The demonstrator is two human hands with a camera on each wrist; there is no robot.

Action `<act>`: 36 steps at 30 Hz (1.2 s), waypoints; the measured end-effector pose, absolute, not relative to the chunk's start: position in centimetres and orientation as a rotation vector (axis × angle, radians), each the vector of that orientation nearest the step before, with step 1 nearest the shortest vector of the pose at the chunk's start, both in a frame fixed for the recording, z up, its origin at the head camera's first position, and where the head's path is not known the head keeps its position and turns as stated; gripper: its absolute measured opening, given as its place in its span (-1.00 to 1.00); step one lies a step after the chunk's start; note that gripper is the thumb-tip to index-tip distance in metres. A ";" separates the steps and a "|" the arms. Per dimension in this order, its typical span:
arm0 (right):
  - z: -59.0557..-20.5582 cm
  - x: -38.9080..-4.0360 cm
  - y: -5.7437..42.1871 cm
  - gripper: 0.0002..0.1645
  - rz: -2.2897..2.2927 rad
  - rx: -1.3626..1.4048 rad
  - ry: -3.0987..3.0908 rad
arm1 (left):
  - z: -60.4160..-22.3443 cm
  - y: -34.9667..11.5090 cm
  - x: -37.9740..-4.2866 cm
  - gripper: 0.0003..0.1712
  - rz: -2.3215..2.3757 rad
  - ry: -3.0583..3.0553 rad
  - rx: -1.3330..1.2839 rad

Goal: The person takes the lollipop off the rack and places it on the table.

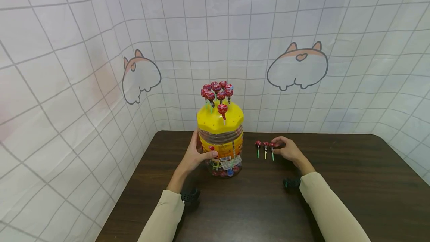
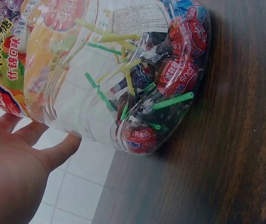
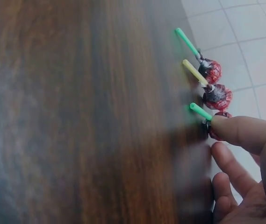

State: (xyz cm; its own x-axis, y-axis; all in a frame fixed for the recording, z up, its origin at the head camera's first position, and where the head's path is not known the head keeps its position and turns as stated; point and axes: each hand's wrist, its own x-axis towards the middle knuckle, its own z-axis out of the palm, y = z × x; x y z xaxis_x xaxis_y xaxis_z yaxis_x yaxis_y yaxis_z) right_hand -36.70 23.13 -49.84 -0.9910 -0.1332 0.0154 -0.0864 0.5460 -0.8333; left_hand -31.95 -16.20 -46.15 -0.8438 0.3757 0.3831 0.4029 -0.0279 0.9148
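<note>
While the left hand (image 1: 193,157) grips a yellow-lidded clear plastic jar (image 1: 224,145) at its left side, the right hand (image 1: 287,150), the nearer one, pinches a green-sticked, red-wrapped round lollipop (image 1: 271,145), rightmost of three in a row on the dark wooden table (image 1: 242,208), right of the jar; long axis near–far, head far, wrapper glossy

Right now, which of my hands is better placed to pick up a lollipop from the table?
Probably your right hand: its thumb touches the rightmost lollipop on the table. Your left hand is holding the jar by its left side, away from that lollipop.
</note>
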 end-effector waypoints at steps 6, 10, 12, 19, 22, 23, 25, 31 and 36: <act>-50.0 -36.8 23.5 -0.53 -1.478 -0.195 2.714 | -46.2 -16.2 -32.1 0.11 -2.065 -2.171 -0.873; -49.0 -36.7 23.9 -0.44 -1.505 -0.210 2.685 | -46.5 -16.2 -32.3 0.11 -2.068 -2.167 -0.876; -47.8 -36.5 23.9 -0.42 -1.524 -0.239 2.671 | -46.5 -16.2 -32.3 0.12 -2.068 -2.163 -0.882; -40.9 -34.9 21.4 -0.53 -1.594 -0.474 2.657 | -46.4 -16.2 -32.3 0.13 -2.075 -2.149 -0.900; -37.9 -33.9 19.5 -0.59 -1.632 -0.631 2.671 | -46.4 -16.2 -32.3 0.11 -2.067 -2.162 -0.887; -37.0 -33.5 18.9 -0.61 -1.645 -0.686 2.675 | -46.3 -16.2 -32.2 0.11 -2.065 -2.168 -0.880; -35.3 -32.7 17.4 -0.64 -1.679 -0.792 2.675 | -46.3 -16.2 -32.2 0.11 -2.058 -2.181 -0.864; -32.2 -30.7 13.0 -0.64 -1.796 -1.081 2.612 | -46.3 -16.2 -32.1 0.12 -2.051 -2.179 -0.864; -31.4 -30.0 10.1 -0.57 -1.847 -1.177 2.592 | -46.3 -16.2 -32.2 0.13 -2.064 -2.174 -0.860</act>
